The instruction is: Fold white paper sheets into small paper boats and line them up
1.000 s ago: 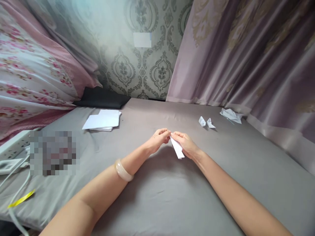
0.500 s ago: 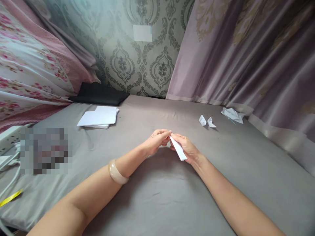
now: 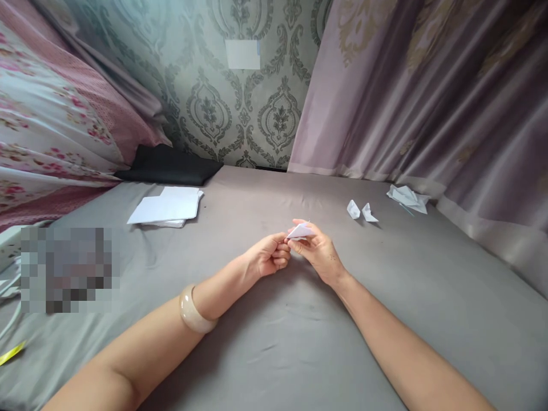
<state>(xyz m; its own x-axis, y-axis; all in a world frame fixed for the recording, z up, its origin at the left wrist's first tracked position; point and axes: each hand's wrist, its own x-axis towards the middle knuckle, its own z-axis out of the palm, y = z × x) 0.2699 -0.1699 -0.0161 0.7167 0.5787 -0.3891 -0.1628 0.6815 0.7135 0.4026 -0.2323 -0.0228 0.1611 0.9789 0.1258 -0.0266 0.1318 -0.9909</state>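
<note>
A small folded piece of white paper (image 3: pixel 300 230) is held up between both hands over the grey sheet (image 3: pixel 274 342). My left hand (image 3: pixel 274 254) pinches its pointed left tip, with the other fingers curled in. My right hand (image 3: pixel 319 251) grips the paper between thumb and fingers from the right side. Part of the paper is hidden behind the right fingers. A pale bangle (image 3: pixel 197 311) circles my left forearm.
White paper sheets (image 3: pixel 166 206) lie stacked at the back left, near a black cloth (image 3: pixel 171 165). Two small folded paper pieces (image 3: pixel 353 209) stand at the right, before a paper pile (image 3: pixel 407 198). A yellow strip (image 3: pixel 12 353) and blurred patch (image 3: pixel 71 268) are at left.
The folded paper has turned from slanting down toward me to pointing left, its wider end now among my right fingers. My right hand has rotated, showing its back; the view shifted slightly.
</note>
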